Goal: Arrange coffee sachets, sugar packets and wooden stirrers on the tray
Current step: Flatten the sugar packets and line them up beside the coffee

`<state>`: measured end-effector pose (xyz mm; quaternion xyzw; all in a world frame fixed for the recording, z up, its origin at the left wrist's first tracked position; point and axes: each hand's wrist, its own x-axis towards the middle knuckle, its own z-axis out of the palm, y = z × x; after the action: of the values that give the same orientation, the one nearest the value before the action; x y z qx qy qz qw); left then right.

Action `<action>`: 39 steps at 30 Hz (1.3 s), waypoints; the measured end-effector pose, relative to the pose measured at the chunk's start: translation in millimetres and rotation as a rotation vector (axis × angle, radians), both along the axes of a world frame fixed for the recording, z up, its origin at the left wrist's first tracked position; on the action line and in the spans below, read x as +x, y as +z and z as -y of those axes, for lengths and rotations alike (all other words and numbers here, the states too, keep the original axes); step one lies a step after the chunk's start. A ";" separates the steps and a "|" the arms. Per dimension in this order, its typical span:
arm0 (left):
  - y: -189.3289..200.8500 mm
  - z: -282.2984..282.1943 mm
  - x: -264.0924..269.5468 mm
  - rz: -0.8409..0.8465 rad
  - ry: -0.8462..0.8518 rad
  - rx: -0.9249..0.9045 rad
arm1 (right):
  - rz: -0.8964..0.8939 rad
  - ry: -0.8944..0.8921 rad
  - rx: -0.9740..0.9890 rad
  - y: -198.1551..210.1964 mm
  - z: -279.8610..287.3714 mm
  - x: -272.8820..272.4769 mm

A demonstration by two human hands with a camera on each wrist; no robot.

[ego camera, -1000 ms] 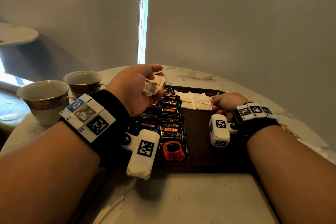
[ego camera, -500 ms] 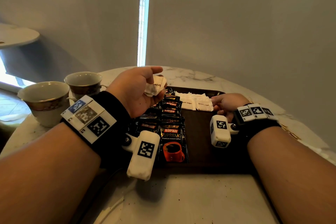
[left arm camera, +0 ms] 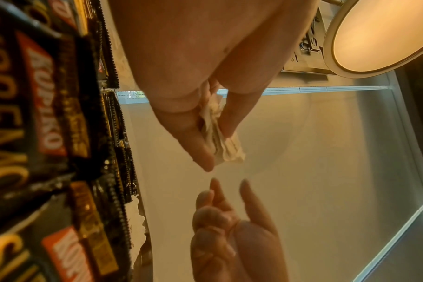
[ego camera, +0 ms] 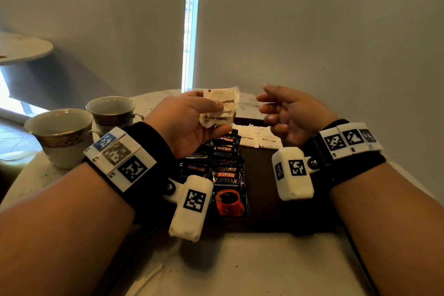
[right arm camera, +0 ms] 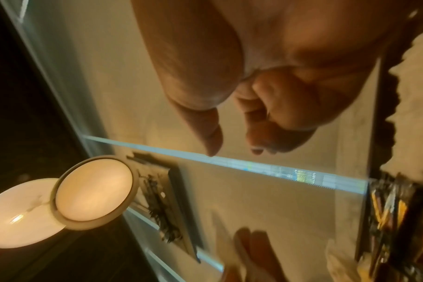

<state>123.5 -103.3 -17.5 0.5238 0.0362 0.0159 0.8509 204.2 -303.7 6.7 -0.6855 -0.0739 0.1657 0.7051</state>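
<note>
My left hand (ego camera: 192, 118) is raised above the dark tray (ego camera: 276, 209) and pinches a small bunch of white brown-sugar packets (ego camera: 222, 104) between thumb and fingers; the same sugar packets (left arm camera: 220, 139) show edge-on in the left wrist view. My right hand (ego camera: 286, 113) hovers just right of them, empty, fingers loosely spread toward the packets. On the tray lie overlapping black coffee sachets (ego camera: 228, 185) in rows on the left, and more white sugar packets (ego camera: 259, 138) at the far end. No wooden stirrers are in view.
Two gold-rimmed cups (ego camera: 60, 132) stand on the round marble table (ego camera: 240, 267) to the left of the tray. A grey wall with a bright window slit (ego camera: 191, 21) rises just behind the table. A second small table (ego camera: 21, 48) sits far left.
My right hand has lifted off the far end of the tray and come up beside the left. The left hand has raised the sugar packets higher and turned them outward.
</note>
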 end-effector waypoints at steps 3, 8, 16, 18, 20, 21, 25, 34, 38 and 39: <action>0.9 0.6 -1.0 0.009 0.031 0.020 | 0.073 0.143 -0.018 5.9 -15.8 -19.7; -1.0 0.8 0.3 0.024 0.039 0.046 | 0.152 0.202 -0.095 4.5 -27.8 -29.0; -3.2 -2.3 5.7 -0.028 -0.033 0.068 | 0.180 0.054 -0.052 4.9 -30.0 -28.2; -2.5 -3.2 6.5 -0.060 -0.033 0.056 | 0.196 0.020 -0.020 5.2 -30.0 -27.2; -2.5 -4.2 7.1 -0.070 -0.037 0.050 | 0.208 0.010 0.013 4.5 -30.5 -26.5; -3.2 -4.8 7.5 -0.065 -0.045 0.054 | 0.215 0.013 0.028 4.1 -30.9 -26.5; -6.8 -5.4 7.6 -0.005 -0.060 0.105 | 0.227 0.019 0.060 1.6 -33.4 -25.8; -5.9 -2.2 5.4 0.033 -0.043 0.146 | 0.252 0.048 0.006 -2.8 -34.9 -25.4; -4.7 -0.9 5.0 0.046 -0.015 0.136 | 0.267 0.047 -0.001 -3.4 -36.3 -27.2; -4.4 -0.6 4.9 0.045 -0.007 0.133 | 0.264 0.050 0.009 -3.7 -36.4 -27.4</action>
<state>128.4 -102.7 -22.0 0.5787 0.0140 0.0269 0.8150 176.7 -267.3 2.9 -0.6962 -0.1835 0.0913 0.6880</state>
